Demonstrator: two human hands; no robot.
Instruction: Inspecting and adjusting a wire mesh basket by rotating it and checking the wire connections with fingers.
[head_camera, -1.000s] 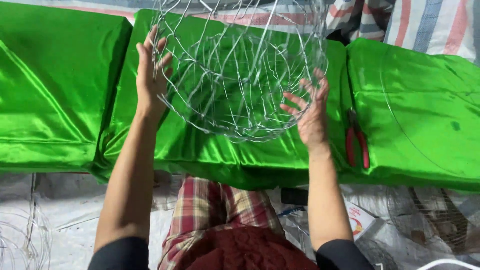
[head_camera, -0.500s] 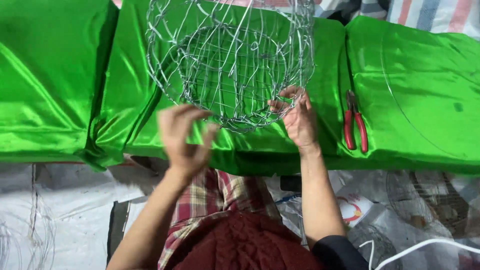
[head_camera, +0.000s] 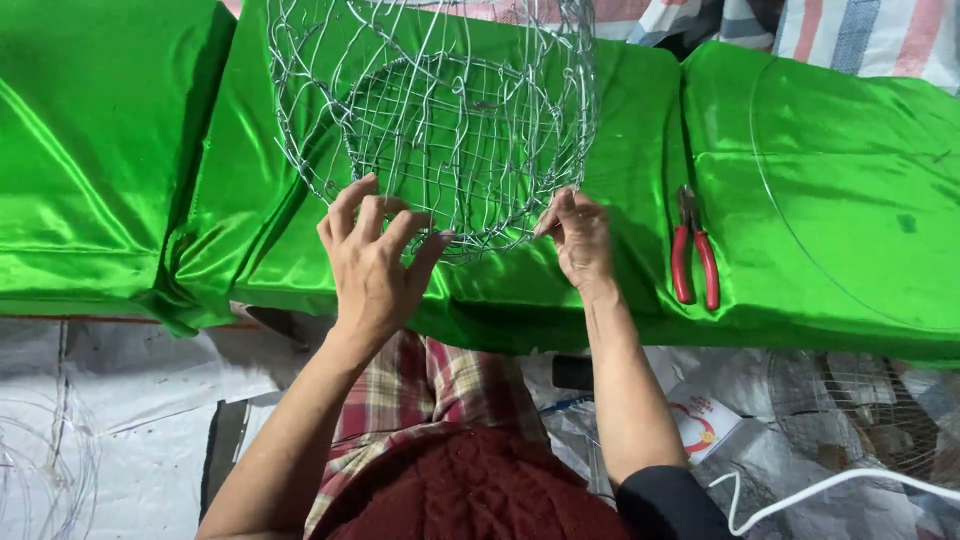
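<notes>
Change: the left hand (head_camera: 375, 265) has risen from below to the wire basket's (head_camera: 440, 120) near rim; the right hand (head_camera: 580, 235) stays there.
Hands: left fingers spread, touching mesh; right pinching the rim wire.
Basket: round, thin silvery wire, between both hands.
Cloth: glossy green satin (head_camera: 120, 150) beneath.
Pliers: red-handled (head_camera: 693, 255), just right of the right hand.

a small craft workshop, by the look of it — a surface (head_camera: 120, 150) draped in green satin, a wire frame basket (head_camera: 440, 120), red-handled pliers (head_camera: 693, 250), loose wire hoops (head_camera: 45, 470) on the plastic-sheeted floor (head_camera: 130, 370).
</notes>
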